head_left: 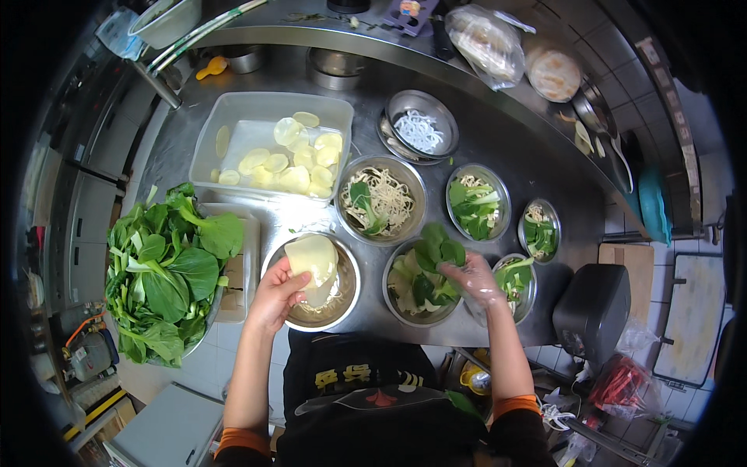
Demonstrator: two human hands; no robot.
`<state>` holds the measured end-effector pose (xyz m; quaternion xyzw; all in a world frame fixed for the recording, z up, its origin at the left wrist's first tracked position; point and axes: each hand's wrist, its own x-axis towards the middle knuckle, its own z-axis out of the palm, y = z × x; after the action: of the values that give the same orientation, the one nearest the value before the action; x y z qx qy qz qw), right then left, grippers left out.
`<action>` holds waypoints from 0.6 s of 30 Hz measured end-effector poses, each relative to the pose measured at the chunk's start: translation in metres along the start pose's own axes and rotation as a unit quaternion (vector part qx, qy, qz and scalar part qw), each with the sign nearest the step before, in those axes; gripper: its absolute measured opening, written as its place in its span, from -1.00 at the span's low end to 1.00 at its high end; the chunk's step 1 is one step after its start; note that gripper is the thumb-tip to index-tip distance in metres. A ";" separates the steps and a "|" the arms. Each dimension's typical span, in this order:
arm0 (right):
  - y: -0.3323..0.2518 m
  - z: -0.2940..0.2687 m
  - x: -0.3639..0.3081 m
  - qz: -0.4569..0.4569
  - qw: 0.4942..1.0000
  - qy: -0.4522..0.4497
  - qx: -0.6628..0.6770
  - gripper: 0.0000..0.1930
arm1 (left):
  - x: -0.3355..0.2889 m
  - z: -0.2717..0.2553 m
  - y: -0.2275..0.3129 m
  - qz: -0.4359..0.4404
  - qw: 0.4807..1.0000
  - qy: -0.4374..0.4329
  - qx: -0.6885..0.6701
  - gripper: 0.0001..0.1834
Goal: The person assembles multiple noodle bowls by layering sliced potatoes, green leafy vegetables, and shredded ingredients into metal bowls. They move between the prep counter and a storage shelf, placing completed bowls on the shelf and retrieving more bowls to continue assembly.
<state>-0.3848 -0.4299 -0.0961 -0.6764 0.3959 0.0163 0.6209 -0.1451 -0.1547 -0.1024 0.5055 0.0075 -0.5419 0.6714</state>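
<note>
In my left hand [274, 296] is a small stack of thin pale-yellow slices [313, 261], perhaps potato, pinched between thumb and fingers. They hang above a steel bowl [354, 300] with noodles at its bottom. My right hand [475, 280], in a clear plastic glove, grips leafy greens [437, 247] resembling bok choy. Those greens hover over and partly touch a second steel bowl [389, 307] that holds pale slices and leaves. Behind the two bowls, a steel bowl of noodles [389, 194] has one green stalk on top.
A clear plastic tub [226, 117] holds more slices. Heaped greens [167, 272] fill a container at the left. Further bowls of greens [475, 202] stand to the right, and a bowl of white strips [420, 131] behind. A raised steel shelf [311, 35] crosses the back.
</note>
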 end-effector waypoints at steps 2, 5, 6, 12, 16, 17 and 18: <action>0.016 -0.007 -0.004 -0.045 0.998 0.047 0.020 -0.73 | 0.000 0.005 -0.006 0.007 1.000 0.005 -0.010 -0.68; 0.028 -0.022 -0.013 -0.041 0.997 0.050 0.050 -0.70 | -0.004 0.012 -0.014 0.022 1.000 0.011 0.001 -0.68; 0.030 -0.024 -0.015 -0.043 0.997 0.037 0.053 -0.67 | -0.004 0.016 -0.016 0.011 1.000 0.027 0.005 -0.68; 0.043 -0.035 -0.019 -0.136 0.970 0.194 -0.052 -0.52 | -0.007 0.041 -0.029 0.030 0.998 0.059 0.019 -0.68; 0.057 -0.047 -0.027 -0.171 0.948 0.203 -0.177 -0.70 | -0.015 0.052 -0.033 0.046 0.996 0.081 0.019 -0.70; 0.060 -0.046 -0.030 -0.187 0.946 0.142 -0.224 -0.70 | -0.016 0.055 -0.034 0.047 0.995 0.087 0.019 -0.71; 0.062 -0.039 -0.033 -0.163 0.946 0.094 -0.265 -0.70 | -0.018 0.058 -0.036 0.048 0.994 0.094 0.018 -0.71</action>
<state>-0.4600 -0.4413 -0.1215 -0.8701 0.3184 -0.0451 0.3735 -0.2101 -0.1781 -0.0888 0.5661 0.0364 -0.4588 0.6839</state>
